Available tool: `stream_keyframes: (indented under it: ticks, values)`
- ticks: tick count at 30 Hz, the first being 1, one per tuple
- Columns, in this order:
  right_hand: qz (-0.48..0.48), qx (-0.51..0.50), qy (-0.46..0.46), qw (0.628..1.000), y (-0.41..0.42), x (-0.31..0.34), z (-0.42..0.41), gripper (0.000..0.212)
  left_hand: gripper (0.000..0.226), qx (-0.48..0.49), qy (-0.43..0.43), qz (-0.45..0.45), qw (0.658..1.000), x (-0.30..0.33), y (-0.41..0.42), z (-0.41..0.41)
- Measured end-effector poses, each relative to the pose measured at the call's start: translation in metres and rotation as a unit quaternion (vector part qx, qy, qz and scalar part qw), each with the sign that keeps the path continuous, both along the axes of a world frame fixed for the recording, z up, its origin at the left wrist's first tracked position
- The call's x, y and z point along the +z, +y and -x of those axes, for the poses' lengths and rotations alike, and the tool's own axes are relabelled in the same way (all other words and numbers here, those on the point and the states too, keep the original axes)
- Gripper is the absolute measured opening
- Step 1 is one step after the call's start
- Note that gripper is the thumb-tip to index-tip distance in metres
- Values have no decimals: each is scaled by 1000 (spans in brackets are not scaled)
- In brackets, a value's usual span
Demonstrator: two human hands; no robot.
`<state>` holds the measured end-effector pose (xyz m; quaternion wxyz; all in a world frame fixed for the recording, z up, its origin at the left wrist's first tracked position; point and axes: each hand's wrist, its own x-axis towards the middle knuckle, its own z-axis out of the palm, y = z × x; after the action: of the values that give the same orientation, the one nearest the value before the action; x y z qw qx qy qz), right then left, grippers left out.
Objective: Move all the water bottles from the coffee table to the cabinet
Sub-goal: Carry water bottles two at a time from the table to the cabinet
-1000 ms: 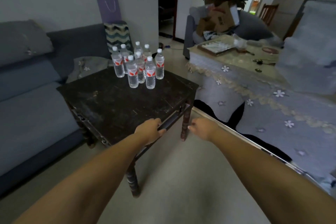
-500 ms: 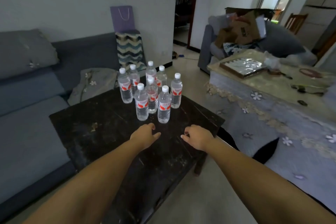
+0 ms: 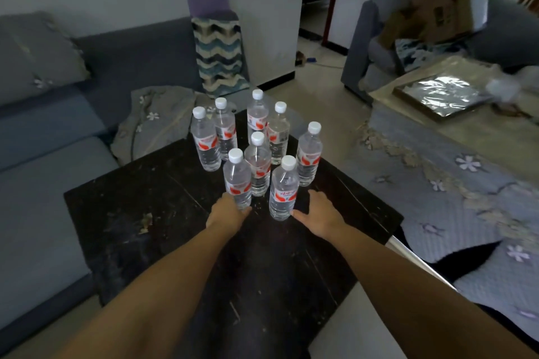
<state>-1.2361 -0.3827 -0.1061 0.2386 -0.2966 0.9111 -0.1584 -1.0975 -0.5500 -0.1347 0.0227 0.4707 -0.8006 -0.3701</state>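
Left hand (image 3: 226, 211) at the base of the near-left bottle (image 3: 237, 179), fingers round it or just touching; cannot tell if it grips yet. Right hand (image 3: 316, 211) spread open, just right of the near-right bottle (image 3: 283, 188), holding nothing. Eight bottles stand upright, clustered on the far part of the dark desk (image 3: 145, 213). Step looks like first pickup, none moved yet. Next: close both hands on the front pair, lift straight up so neighbours aren't knocked. Cabinet not in view. Left fingertips hidden behind the bottle. Sofa (image 3: 43, 154) left.

bottles (image 3: 256, 151) on table (image 3: 163, 213) — sofa (image 3: 43, 154) left
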Motion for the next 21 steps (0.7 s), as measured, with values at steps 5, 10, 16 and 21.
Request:
stream_keyframes:
  ticks: [5, 10, 16, 21]
  values:
    - [124, -43, -85, 988, -29, -33, 32, 111, 83, 120, 126, -62, 983, -14, -18, 30]
    - [219, -20, -193, 956, -53, -100, 51, 107, 85, 197, 251, -94, 943, -29, -23, 53]
    - [249, -24, -214, 944, -61, -100, 44, 86, 63, 233, 282, -75, 928, -39, -17, 59]
    - [230, -38, -212, 949, -56, -87, 42, 82, 65, 213, 246, -93, 941, -37, -13, 46]
